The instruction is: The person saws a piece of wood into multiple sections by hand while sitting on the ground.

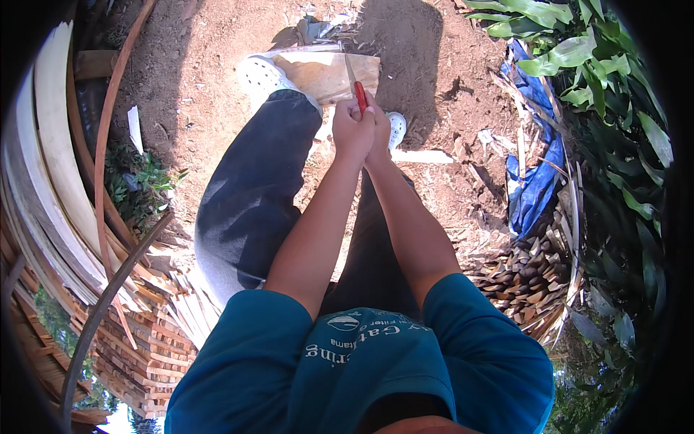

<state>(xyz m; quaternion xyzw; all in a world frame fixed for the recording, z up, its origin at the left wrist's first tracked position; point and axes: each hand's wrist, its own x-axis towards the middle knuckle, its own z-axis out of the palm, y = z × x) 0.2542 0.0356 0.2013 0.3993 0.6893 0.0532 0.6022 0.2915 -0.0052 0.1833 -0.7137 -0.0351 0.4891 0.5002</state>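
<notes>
My left hand [351,132] and my right hand [377,130] are pressed together in front of me, arms stretched out. Closed fingers of both meet at the lower end of a knife [360,94] with a red handle. Its narrow, tapering blade points away from me, up over a pale, flat wooden block [325,76] on the ground. Where my hands overlap, the exact grip of each is partly hidden.
White clogs [256,78] are on my feet, one at the block's left end. Long curved wooden strips [54,152] and stacked wood pieces [137,354] stand at left. At right are a blue tarp [535,170], a pile of split wood [531,275] and leafy plants [614,94].
</notes>
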